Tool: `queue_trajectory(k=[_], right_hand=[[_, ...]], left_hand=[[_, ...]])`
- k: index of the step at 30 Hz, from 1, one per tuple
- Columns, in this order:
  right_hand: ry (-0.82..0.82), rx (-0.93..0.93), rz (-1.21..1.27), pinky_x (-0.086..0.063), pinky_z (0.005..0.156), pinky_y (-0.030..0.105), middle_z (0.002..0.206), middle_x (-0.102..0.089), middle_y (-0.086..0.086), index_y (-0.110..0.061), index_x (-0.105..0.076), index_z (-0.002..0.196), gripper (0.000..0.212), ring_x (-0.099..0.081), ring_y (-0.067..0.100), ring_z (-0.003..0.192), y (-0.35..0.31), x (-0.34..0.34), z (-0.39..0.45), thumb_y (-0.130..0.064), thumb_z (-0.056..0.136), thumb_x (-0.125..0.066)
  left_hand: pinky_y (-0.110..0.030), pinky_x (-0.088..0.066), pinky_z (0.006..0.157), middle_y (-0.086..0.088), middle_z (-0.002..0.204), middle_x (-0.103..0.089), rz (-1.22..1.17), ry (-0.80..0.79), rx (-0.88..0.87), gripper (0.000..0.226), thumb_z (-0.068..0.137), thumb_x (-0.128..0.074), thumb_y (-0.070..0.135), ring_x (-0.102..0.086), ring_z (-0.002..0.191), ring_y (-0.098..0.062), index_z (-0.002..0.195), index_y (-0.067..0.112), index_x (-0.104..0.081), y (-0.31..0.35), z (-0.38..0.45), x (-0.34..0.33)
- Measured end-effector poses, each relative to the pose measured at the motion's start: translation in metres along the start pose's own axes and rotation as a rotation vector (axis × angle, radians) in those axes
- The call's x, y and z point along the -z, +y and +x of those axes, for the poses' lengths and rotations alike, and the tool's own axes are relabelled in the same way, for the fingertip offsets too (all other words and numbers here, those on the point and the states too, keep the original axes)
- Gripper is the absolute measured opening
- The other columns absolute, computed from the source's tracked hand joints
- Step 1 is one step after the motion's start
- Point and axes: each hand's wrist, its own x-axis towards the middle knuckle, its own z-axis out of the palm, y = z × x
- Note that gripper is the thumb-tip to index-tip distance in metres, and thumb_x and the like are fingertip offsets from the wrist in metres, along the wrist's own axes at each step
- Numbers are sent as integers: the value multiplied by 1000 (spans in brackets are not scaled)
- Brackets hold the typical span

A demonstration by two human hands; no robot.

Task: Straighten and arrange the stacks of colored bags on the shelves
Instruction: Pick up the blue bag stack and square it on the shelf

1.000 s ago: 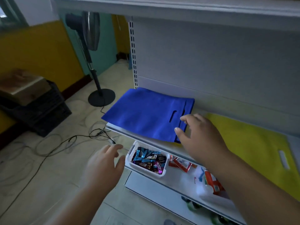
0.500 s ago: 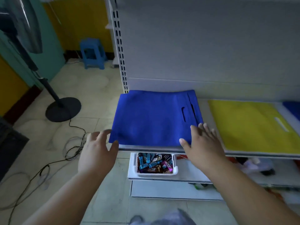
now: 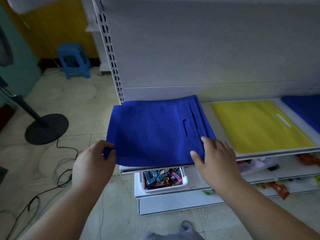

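Down at the shelf's front edge, both hands work on the stack of blue bags (image 3: 155, 132). The left hand (image 3: 92, 163) pinches the stack's near left corner, thumb and fingers curled round the fabric, which overhangs the left end of the shelf (image 3: 277, 151). The right hand (image 3: 214, 156) lies at the stack's near right corner with fingers fairly straight on top of the fabric and the thumb along the front edge; whether it grips or only presses cannot be told. The blue stack sits at the left end of the shelf, its front edge overhanging slightly, handle cut-outs toward the right. Just beside it to the right lies the stack of yellow bags (image 3: 256, 125), flat, with its own slot handle, and at the far right edge another blue stack (image 3: 304, 110) shows partly. On the lower shelf, under the blue bags, a white basket (image 3: 185, 181) holds wrapped candies (image 3: 161, 177); more packets lie further right, blurred. On the tiled floor to the left stand a fan base (image 3: 46, 129), a loose cable (image 3: 65, 172) and a blue plastic stool (image 3: 74, 61) against the yellow wall.
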Motion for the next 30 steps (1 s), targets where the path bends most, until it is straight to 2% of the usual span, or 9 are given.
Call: queue_trajectory(k=[4,10,13,16,18,21,24,27,30], right_hand=[[-24,-39,15,-42,93,41,124,-61,10,-13,-47,139,62,-53,31,113,3,7,14,-54,92,-49],[-37,4,-39,-40,91,38,123,-60,5,-18,-47,134,56,-50,27,113,5,10,19,-56,94,-45],[-30,31,-15,-41,90,38,124,-59,5,-17,-49,133,55,-50,27,113,8,11,19,-54,93,-48],[-17,46,42,-42,88,40,122,-60,7,-15,-53,131,53,-52,29,111,13,12,20,-51,92,-54],[8,47,88,-44,85,40,117,-61,9,-13,-57,126,51,-54,31,106,16,12,19,-48,90,-59],[-19,37,114,-44,87,40,119,-59,8,-14,-56,128,50,-54,29,107,19,11,14,-48,91,-58],[-45,-14,205,-45,87,35,125,-54,4,-17,-52,131,49,-54,24,109,16,7,2,-47,92,-56],[-59,-113,346,-40,76,28,125,-51,0,-20,-52,130,46,-55,14,91,5,5,-8,-45,92,-58],[-34,-200,460,-43,76,28,121,-53,-1,-22,-53,127,43,-56,9,84,-8,2,-10,-44,91,-61]], left_hand=[[-26,-36,54,5,91,-63,223,-4,-128,22,90,-59,31,-52,68,-18,110,25,-67,13,3,0],[-28,-50,59,5,92,-67,520,-52,-228,25,92,-51,39,-62,73,-21,106,25,-66,27,5,-1],[-27,-47,59,5,94,-66,413,-63,-160,26,91,-53,37,-61,76,-21,114,27,-64,36,2,-3],[-23,-35,51,13,80,-53,232,-119,-10,30,88,-57,27,-51,65,-11,117,34,-62,44,10,0],[-22,-34,49,18,72,-47,241,-122,-7,28,88,-57,24,-47,60,-4,112,34,-63,43,16,4],[-22,-41,53,18,70,-50,310,-125,-24,21,91,-54,24,-52,59,-3,107,34,-63,31,13,13],[-28,-51,62,12,80,-59,329,-162,-30,25,93,-49,24,-58,68,-10,109,35,-64,11,0,17],[-27,-47,60,6,91,-64,337,-171,-48,30,93,-47,24,-56,72,-15,116,34,-62,-1,-2,18],[-27,-40,63,1,112,-61,326,-191,-89,33,92,-50,24,-48,79,-16,123,30,-59,-5,7,18]])
